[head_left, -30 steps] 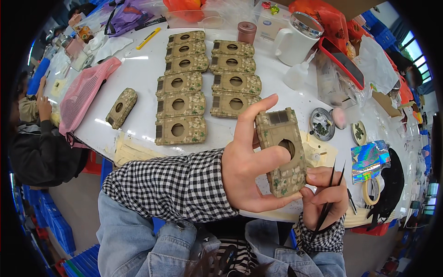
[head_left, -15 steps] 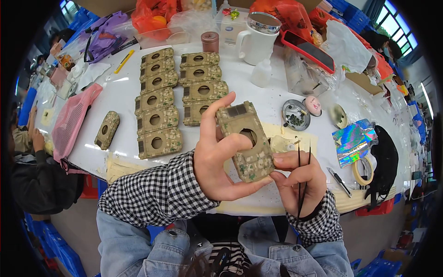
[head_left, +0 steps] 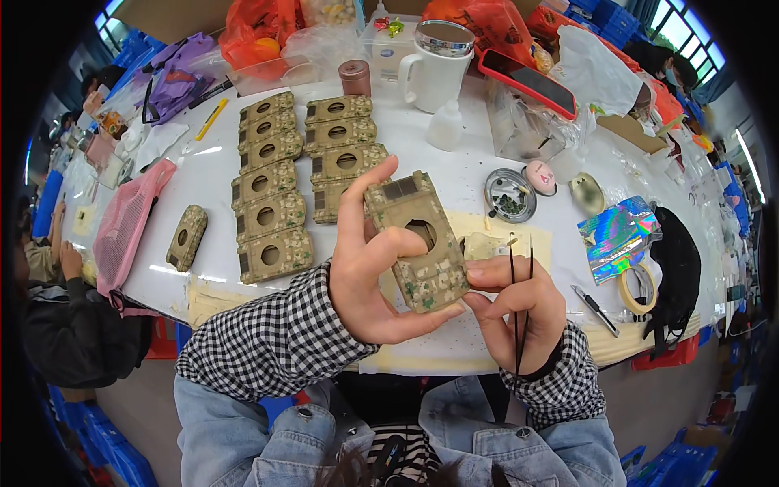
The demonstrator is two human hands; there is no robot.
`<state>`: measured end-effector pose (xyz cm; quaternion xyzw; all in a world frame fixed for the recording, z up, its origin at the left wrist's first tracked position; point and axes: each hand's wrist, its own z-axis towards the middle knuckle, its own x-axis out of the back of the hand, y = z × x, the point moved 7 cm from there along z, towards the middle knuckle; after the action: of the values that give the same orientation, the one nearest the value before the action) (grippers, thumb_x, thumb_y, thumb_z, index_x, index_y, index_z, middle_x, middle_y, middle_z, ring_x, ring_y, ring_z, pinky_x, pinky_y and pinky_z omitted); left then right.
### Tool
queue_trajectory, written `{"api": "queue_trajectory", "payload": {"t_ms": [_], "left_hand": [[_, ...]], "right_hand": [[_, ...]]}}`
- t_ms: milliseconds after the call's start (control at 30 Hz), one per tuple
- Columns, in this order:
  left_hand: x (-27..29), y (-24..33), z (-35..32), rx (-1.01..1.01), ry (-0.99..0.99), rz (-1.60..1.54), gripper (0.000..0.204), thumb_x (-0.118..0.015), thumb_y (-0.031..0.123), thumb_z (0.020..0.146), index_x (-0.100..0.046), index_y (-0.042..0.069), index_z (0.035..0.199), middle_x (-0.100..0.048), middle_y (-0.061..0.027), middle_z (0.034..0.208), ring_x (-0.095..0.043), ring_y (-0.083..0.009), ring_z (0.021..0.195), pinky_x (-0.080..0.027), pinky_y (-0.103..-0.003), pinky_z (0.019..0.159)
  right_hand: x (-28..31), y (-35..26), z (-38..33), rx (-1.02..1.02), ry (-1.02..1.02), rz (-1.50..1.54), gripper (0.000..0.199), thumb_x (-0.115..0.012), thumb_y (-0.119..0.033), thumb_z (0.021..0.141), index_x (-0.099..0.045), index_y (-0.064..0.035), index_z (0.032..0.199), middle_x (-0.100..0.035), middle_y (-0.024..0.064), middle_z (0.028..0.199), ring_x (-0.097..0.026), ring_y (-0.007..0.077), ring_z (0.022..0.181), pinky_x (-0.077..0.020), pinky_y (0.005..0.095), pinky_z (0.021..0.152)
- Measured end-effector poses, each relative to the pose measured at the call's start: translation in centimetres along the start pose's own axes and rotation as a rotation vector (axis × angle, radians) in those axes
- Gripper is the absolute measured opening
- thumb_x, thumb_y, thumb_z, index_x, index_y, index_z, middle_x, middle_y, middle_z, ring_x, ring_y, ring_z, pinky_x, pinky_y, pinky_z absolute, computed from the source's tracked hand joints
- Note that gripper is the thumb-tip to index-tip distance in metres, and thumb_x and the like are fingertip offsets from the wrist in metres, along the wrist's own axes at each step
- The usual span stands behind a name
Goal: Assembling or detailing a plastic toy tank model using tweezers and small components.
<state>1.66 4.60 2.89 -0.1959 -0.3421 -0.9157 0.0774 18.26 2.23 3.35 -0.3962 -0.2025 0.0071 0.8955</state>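
My left hand (head_left: 357,280) is closed around a camouflage model tank hull (head_left: 434,280), which is tilted over the table with its round hole facing up. The left thumb lies at the hole's edge. My right hand (head_left: 531,308) holds black tweezers (head_left: 514,272), their tips pointing away from me, while its thumb and index finger are at the hull's right lower edge. Whether those fingertips pinch a small part cannot be seen. Two columns of similar hulls (head_left: 272,252) lie beyond my left forearm, and a single hull (head_left: 188,235) lies farther left.
A round dish (head_left: 510,199) of small dark green parts sits beyond my right hand. Nearby are a craft knife (head_left: 595,311), a tape roll (head_left: 637,292) and a shiny iridescent pouch (head_left: 618,239). A white mug (head_left: 438,69), squeeze bottle (head_left: 445,127) and red-cased phone (head_left: 527,81) stand farther back.
Both hands, with the hull and tweezers, have shifted slightly left and up in the picture. The whole view has also moved a little. The grip on each thing looks the same.
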Motion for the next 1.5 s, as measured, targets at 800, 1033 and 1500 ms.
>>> {"api": "queue_trajectory", "payload": {"t_ms": [800, 1033, 1500], "left_hand": [[0.05, 0.29, -0.03, -0.041, 0.058, -0.016, 0.048, -0.087, 0.025, 0.063, -0.055, 0.008, 0.095, -0.021, -0.0358, 0.139, -0.041, -0.0439, 0.127, -0.04, -0.044, 0.1], [-0.13, 0.4, 0.16, -0.046, -0.046, 0.063, 0.06, -0.088, 0.025, 0.065, -0.044, 0.01, 0.104, -0.012, -0.0344, 0.144, -0.043, -0.0491, 0.127, -0.044, -0.049, 0.101], [0.0, -0.32, -0.06, -0.007, 0.039, -0.032, 0.053, -0.088, 0.026, 0.062, -0.054, 0.006, 0.097, -0.019, -0.0353, 0.14, -0.043, -0.0448, 0.127, -0.047, -0.044, 0.097]], "right_hand": [[-0.11, -0.17, -0.08, 0.025, -0.019, 0.01, 0.025, -0.068, 0.013, 0.077, -0.052, -0.0017, 0.087, -0.061, 0.0194, 0.104, -0.065, 0.0323, 0.102, -0.0566, 0.0365, 0.082], [-0.11, -0.07, -0.2, 0.018, 0.013, 0.021, 0.024, -0.069, 0.013, 0.077, -0.052, -0.0013, 0.087, -0.061, 0.0206, 0.103, -0.065, 0.0318, 0.101, -0.0571, 0.036, 0.081], [-0.03, -0.36, -0.11, -0.027, 0.008, 0.041, 0.02, -0.063, 0.011, 0.081, -0.05, 0.0, 0.092, -0.059, 0.0222, 0.107, -0.063, 0.0326, 0.105, -0.0563, 0.0373, 0.086]]}}
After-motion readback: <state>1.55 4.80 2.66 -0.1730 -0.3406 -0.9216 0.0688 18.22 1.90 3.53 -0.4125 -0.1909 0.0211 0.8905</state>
